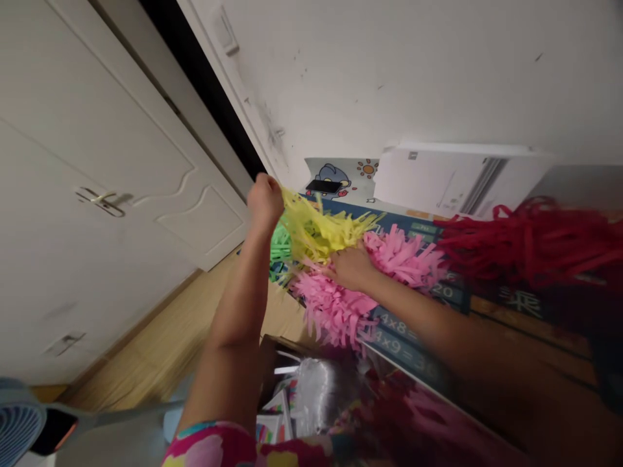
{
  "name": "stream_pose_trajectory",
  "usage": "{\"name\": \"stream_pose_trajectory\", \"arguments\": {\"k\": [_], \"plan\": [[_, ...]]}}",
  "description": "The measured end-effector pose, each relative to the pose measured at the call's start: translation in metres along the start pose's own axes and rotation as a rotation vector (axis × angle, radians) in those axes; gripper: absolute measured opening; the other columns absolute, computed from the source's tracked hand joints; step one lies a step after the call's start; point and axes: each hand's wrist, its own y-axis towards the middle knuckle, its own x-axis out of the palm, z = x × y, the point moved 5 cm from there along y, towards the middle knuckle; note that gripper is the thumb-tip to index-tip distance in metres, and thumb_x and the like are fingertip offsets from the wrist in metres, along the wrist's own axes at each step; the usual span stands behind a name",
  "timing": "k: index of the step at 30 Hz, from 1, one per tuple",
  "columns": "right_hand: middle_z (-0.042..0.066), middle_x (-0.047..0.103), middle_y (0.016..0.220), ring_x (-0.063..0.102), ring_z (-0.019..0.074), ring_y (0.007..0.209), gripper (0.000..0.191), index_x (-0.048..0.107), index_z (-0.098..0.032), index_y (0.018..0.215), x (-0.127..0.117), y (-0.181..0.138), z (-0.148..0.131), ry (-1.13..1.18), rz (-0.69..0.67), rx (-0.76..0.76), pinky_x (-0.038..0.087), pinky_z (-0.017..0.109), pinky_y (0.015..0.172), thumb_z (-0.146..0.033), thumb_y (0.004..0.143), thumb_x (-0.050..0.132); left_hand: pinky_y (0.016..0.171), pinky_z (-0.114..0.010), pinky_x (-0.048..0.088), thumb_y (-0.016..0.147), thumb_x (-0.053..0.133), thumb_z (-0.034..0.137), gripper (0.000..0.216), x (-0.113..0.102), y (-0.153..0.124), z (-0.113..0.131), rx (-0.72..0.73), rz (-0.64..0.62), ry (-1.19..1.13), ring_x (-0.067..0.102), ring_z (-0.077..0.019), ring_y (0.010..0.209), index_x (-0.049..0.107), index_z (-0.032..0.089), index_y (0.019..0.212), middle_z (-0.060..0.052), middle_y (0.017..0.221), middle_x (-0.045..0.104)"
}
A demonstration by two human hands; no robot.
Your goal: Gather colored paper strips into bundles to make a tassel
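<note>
Grille, round, lt. blue, prob. a fan's, sits at 8 o'clock; white door w/ metal handle at 9 to 10 o'clock. Floral sleeve at 7 o'clock, L arm running up from it. L hand, approx. 10 o'clock just off centre, is a closed fist, fingers curled tight on one end of yellow paper fringe. Green fringe pokes out just below that fist, 9 o'clock. Yellow piece spans the centre btwn both hands, stretched from L fist toward R. Dark phone lies flat at 1 o'clock. Shiny clear bundle at 6 o'clock, below table level. Lower pink fringe at 5 o'clock. R hand, 4 o'clock, is part-curled, palm down, on yellow/pink border; can't tell if it grips or just presses. Upper pink fringe at 3 o'clock, touching R hand's far side. Blue mat w/ printed sums under it all, seen at 4 to 5 o'clock. White boxy item at 2 o'clock. Red fringe, blurry, at 3 o'clock, far R.
</note>
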Motion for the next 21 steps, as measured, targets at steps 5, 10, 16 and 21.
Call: {"name": "stream_pose_trajectory", "arguments": {"k": [5, 10, 16, 21], "plan": [[0.016, 0.074, 0.1, 0.066, 0.0314, 0.1, 0.049, 0.073, -0.014, 0.099, -0.004, 0.0, 0.005, 0.043, -0.02, 0.013, 0.029, 0.051, 0.103, -0.054, 0.098, 0.044, 0.091, -0.045, 0.043, 0.1, 0.031, 0.016, 0.029, -0.054, 0.047, 0.051, 0.123, 0.191, 0.021, 0.062, -0.0299, 0.106, 0.053, 0.014, 0.118, -0.017, 0.113, 0.066], [0.011, 0.074, 0.106, 0.065, 0.0272, 0.105, 0.033, 0.074, -0.02, 0.104, -0.06, -0.028, 0.009, 0.11, 0.127, 0.043, 0.037, 0.044, 0.102, -0.041, 0.097, 0.049, 0.088, -0.04, 0.043, 0.09, 0.058, 0.022, 0.01, -0.065, 0.021, 0.118, 0.568, 0.008, 0.106, 0.061, -0.0263, 0.095, 0.065, 0.017, 0.094, -0.011, 0.104, 0.067], [0.012, 0.059, 0.137, 0.052, 0.0208, 0.13, 0.046, 0.056, -0.014, 0.137, -0.127, -0.081, -0.018, 0.679, 0.778, -0.08, 0.041, 0.036, 0.11, -0.023, 0.096, 0.037, 0.076, -0.041, 0.04, 0.09, 0.049, 0.016, 0.021, -0.079, -0.056, 0.158, 0.962, -0.023, 0.2, 0.054, -0.0225, 0.073, 0.067, 0.02, 0.082, -0.01, 0.084, 0.064], [0.015, 0.064, 0.123, 0.06, 0.0218, 0.115, 0.049, 0.054, -0.011, 0.134, -0.128, -0.075, -0.026, 0.809, 0.946, -0.012, 0.05, 0.036, 0.098, -0.01, 0.091, 0.029, 0.083, -0.042, 0.04, 0.094, 0.048, 0.018, 0.025, -0.102, -0.112, 0.165, 1.012, 0.068, 0.099, 0.055, -0.0229, 0.075, 0.071, 0.023, 0.087, -0.007, 0.079, 0.064]]}}
